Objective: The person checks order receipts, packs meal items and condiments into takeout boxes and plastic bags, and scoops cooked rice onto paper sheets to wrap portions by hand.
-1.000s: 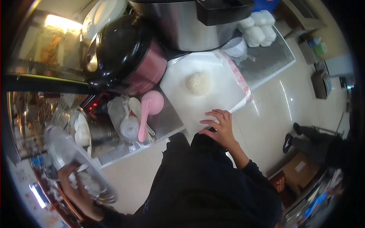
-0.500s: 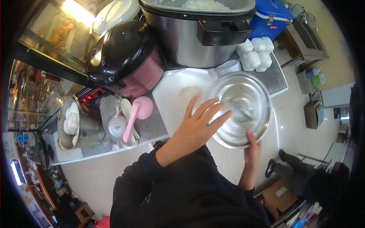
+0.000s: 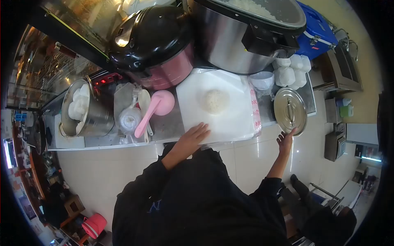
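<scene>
A stack of white wrapping paper [image 3: 234, 123] lies on the counter with a flat mound of white rice [image 3: 214, 101] on it. My left hand [image 3: 193, 138] rests on the paper's near edge, fingers stretched out flat, just below the rice. A round metal lid [image 3: 282, 112] with a bar handle on top sits at the right end of the counter, partly over its front edge. At the lid's near rim is my right hand [image 3: 286, 141], one digit touching the rim and the other fingers apart from it.
Behind the paper stand a pink-and-black rice cooker [image 3: 164, 67] and a large steel cooker [image 3: 225, 45] full of rice. A pink scoop [image 3: 164, 102] and a steel pot [image 3: 96, 117] are at left. White foam boxes [image 3: 285, 76] and a blue cooler [image 3: 314, 37] stand at right.
The lid has gone from up in front of me, in my right hand, to the counter's right end. My left hand has come down onto the paper, and the rice now shows fully.
</scene>
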Available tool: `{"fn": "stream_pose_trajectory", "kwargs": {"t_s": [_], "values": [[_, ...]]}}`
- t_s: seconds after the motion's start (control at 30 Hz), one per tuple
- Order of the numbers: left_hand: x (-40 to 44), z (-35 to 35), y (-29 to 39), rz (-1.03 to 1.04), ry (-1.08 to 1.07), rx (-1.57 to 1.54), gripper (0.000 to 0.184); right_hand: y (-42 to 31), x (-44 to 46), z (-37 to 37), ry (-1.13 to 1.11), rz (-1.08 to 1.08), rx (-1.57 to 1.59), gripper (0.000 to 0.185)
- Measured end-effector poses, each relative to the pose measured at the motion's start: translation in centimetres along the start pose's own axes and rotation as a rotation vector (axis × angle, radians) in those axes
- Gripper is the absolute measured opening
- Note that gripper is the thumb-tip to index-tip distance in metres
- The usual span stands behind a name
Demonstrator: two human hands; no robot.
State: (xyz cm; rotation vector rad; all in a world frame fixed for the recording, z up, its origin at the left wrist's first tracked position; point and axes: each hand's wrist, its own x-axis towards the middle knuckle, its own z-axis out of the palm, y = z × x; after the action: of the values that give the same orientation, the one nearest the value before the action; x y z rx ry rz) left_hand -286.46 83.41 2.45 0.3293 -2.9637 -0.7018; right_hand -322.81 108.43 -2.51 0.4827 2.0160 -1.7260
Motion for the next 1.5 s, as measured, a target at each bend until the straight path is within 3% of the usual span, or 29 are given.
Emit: {"fn": "stream_pose_trajectory", "kwargs": {"t_s": [0.07,0.17,0.27,0.43,0.6,0.73,0.83,0.97,1.0,1.07,1.13,1.17,1.2,1.27,1.4,1.5], "values": [[-0.2,0.2,0.1,-0.001,0.101,-0.111,0.047,1.6,2.2,-1.7,-0.002,0.071,0.248,0.092],[-0.4,0.5,-0.3,0.045,0.172,-0.144,0.032,1.1,1.8,-2.2,0.043,-0.013,0.382,0.075],[-1.0,0.3,-0.8,0.025,0.24,-0.231,0.022,0.6,0.4,-3.1,0.034,-0.174,0.367,0.06],[-0.2,-0.2,-0.2,-0.124,0.332,-0.467,0.013,1.5,4.2,-4.4,-0.019,-0.126,0.341,0.03],[1.3,-2.0,0.1,-0.219,0.255,-0.543,0.006,-0.6,3.9,-8.2,0.318,-0.45,0.166,0.027],[2.4,-2.9,1.2,-0.367,0.242,-0.672,0.007,-3.8,10.6,-10.5,0.327,-0.478,0.29,0.029],[3.0,-3.6,2.5,-0.5,0.272,-0.665,0.008,-5.0,15.6,-9.3,0.199,-0.418,0.314,0.031],[3.1,-3.1,3.2,-0.547,0.398,-0.489,0.011,-6.7,14.3,-7.0,0.122,-0.312,-0.028,0.043],[3.5,-3.5,4.0,-0.621,0.427,-0.485,0.015,-7.1,13.1,-6.1,0.281,-0.308,-0.175,0.052],[3.6,-3.3,4.3,-0.628,0.473,-0.485,0.018,-6.9,10.0,-3.6,0.805,-0.817,-0.913,0.057],[2.6,-2.6,4.0,-0.654,0.493,-0.494,0.021,-8.5,2.0,1.9,0.12,-1.163,-0.665,0.065],[1.8,-1.9,3.5,-0.665,0.482,-0.512,0.022,-9.0,-2.1,4.9,-0.426,-1.133,-0.611,0.07],[1.2,-1.2,3.0,-0.663,0.474,-0.531,0.024,-9.4,-5.5,7.2,-0.789,-1.267,-0.823,0.067],[0.5,-0.3,2.5,-0.602,0.485,-0.55,0.025,-8.1,-10.1,10.7,-1.115,-1.326,-0.946,0.052],[-0.1,0.0,2.4,-0.474,0.546,-0.514,0.025,-2.1,-6.0,13.6,-1.152,-1.639,-0.855,0.026],[-0.6,0.4,2.7,-0.47,0.57,-0.482,0.023,-3.1,-6.7,13.3,-1.238,-1.624,-0.792,0.03]]}}
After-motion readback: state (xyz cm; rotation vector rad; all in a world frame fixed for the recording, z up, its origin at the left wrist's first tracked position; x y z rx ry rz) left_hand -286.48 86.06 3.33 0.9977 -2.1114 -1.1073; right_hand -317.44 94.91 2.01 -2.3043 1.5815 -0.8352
